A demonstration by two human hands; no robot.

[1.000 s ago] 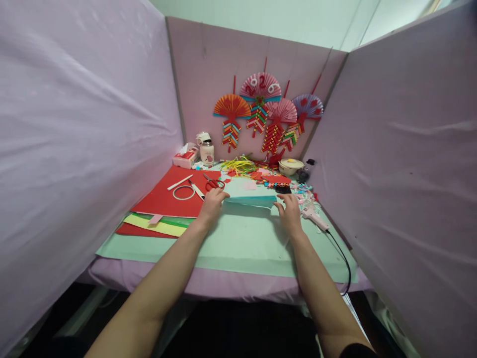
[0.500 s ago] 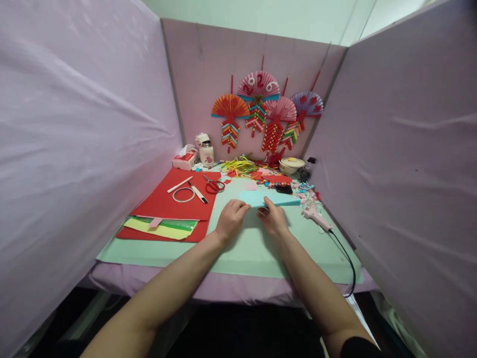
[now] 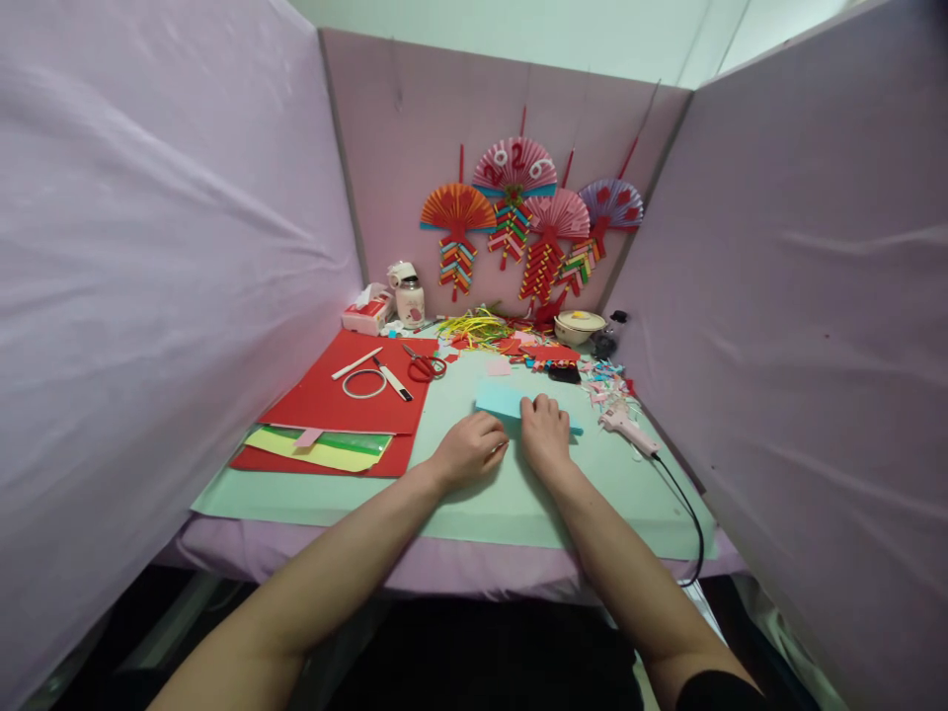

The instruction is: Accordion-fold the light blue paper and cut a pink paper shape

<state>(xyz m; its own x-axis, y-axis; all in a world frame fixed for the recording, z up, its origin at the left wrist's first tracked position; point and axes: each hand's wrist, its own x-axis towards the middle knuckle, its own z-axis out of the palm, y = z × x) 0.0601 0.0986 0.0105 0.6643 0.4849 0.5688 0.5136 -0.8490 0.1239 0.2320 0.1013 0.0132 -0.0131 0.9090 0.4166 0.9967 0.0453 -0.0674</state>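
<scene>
A folded strip of light blue paper (image 3: 498,399) lies low over the pale green table mat, its right end showing past my right hand (image 3: 545,431). The fingers of that hand are bent over the strip and grip it. Just to the left and nearer me, my left hand (image 3: 471,450) has its fingers curled in, below the strip's left part. Whatever they may hold is hidden. A small pink paper piece (image 3: 499,366) is beyond the strip.
On the left, red sheets (image 3: 326,390) carry a white pen, a ring, a cutter and red-handled scissors (image 3: 425,366). A corded glue gun (image 3: 629,431) rests at right. Paper scraps, a lidded bowl (image 3: 579,326) and a bottle (image 3: 410,302) stand behind. Paper fans (image 3: 513,168) hang on the back wall.
My left hand has come off the blue paper's edge and moved slightly toward me. My right hand has turned over onto the strip, whose right end has dropped lower and nearer.
</scene>
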